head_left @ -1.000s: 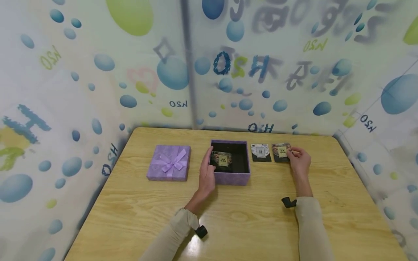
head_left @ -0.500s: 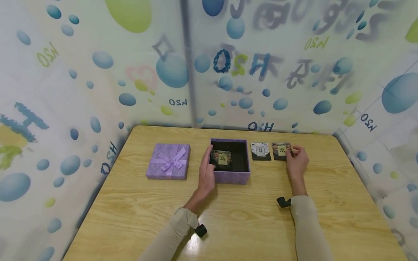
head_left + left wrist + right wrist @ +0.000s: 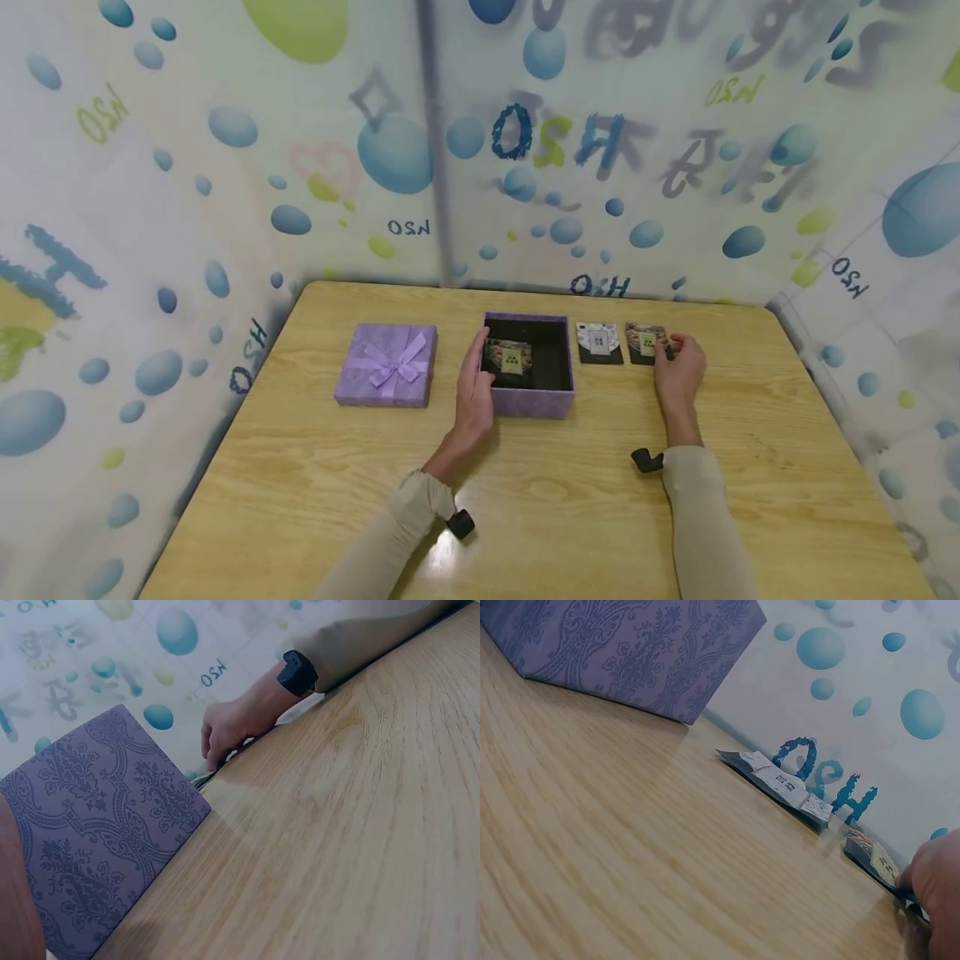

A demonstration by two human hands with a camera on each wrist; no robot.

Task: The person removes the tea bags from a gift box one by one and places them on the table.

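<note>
Hands: 2, both bare. The right hand (image 3: 680, 372), fingers bent, pinches the right edge of a brown-and-black packet (image 3: 642, 343) lying on the table, right of the box and near the table's far edge. The left hand (image 3: 472, 404) grips the left wall of the purple box (image 3: 528, 406), thumb over the rim and fingers along the outside.

Packets: 3 in all. The white-and-black packet (image 3: 600, 343) lies flat between the box and the pinched packet, apart from both. The inside packet (image 3: 510, 362), a match for the pinched packet in colouring, sits in the box's left part.

Boxes: 1, uncovered, black inside, with a scrolled floral pattern outside. Lids: 1; the purple lid (image 3: 386, 364) rests on the table left of the box, well apart from it, carrying 1 lilac bow (image 3: 395, 369).

Sleeves: 2, beige. Black wrist devices: 2, 1 at the left cuff (image 3: 461, 524) and 1 at the right.

Writing: each packet bears 1 central label with printed characters, too small to read. The wall (image 3: 480, 75) behind the wooden table (image 3: 555, 500) shows "H2O" in reversed lettering. Grey marks there are blurred.
</note>
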